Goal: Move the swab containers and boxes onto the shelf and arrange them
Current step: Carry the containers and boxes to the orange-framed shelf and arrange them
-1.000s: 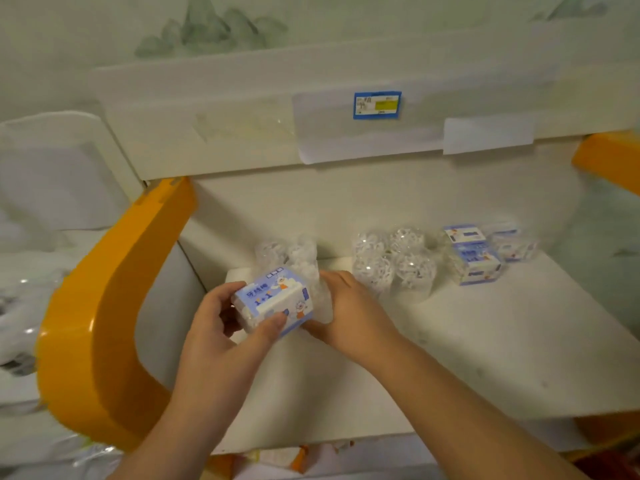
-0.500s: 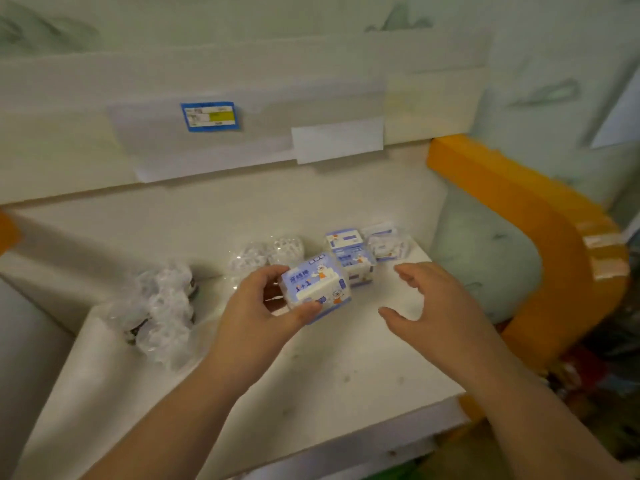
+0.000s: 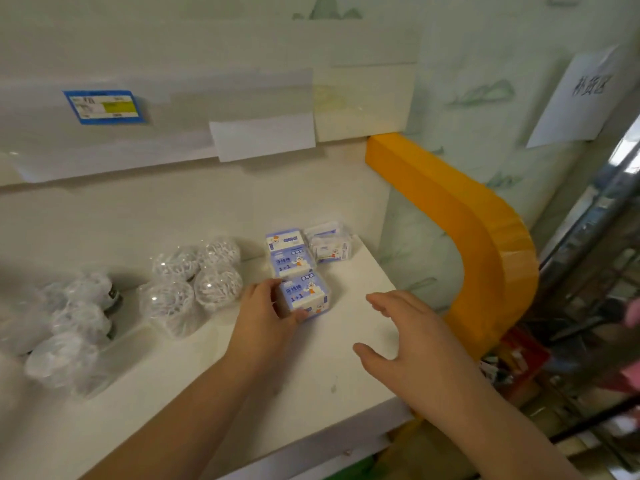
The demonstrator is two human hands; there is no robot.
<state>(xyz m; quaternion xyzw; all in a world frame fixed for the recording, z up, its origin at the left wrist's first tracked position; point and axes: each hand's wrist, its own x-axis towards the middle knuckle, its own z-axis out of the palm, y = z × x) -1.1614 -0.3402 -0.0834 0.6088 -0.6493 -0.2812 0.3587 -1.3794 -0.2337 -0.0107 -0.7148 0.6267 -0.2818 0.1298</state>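
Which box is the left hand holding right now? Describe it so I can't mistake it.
Start at the orange curved end panel on the white shelf. A row of blue-and-white boxes runs from the back wall forward. Yours is the front box, the only one gripped by the left hand.

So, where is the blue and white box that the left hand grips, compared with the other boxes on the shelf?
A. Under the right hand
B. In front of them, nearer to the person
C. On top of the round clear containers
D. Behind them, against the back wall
B: the left hand holds the box on the shelf just in front of the other boxes; the right hand is open and empty.
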